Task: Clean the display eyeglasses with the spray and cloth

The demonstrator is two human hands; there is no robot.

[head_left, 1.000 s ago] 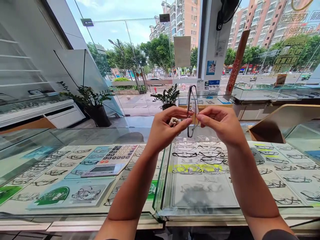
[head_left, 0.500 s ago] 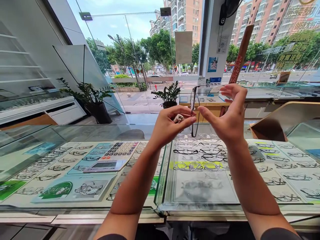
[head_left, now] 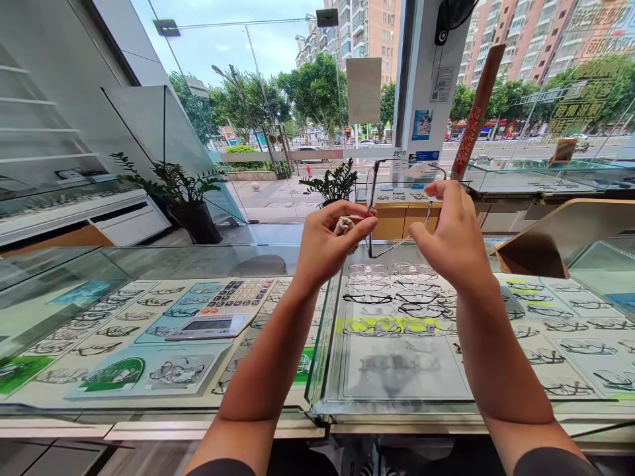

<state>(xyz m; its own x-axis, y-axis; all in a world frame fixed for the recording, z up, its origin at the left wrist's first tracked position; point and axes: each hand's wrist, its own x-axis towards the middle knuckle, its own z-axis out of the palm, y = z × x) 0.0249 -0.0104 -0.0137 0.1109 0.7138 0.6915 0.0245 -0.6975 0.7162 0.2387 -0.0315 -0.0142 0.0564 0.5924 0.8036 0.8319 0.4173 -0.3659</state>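
A pair of glasses (head_left: 373,205) is held up over the glass counter, its front seen nearly edge-on and its temples pointing right. My left hand (head_left: 332,244) pinches the frame front between thumb and fingers, with a crumpled light cloth (head_left: 343,227) tucked in the same hand. On the right, my right hand (head_left: 451,238) is beside the temple ends, thumb apart from the bent fingers. A temple tip passes close to those fingers; whether they touch it is hard to tell.
Rows of eyeglasses (head_left: 367,299) lie inside the glass display counter (head_left: 397,410). A calculator (head_left: 218,324) rests on the left section. Behind are potted plants (head_left: 196,218) and a large window. A wooden-edged stand (head_left: 550,238) is at the right.
The glasses have moved slightly left with my left hand, and their temples now show spread to the right. My right hand has shifted a little lower, and its thumb is farther from the frame front.
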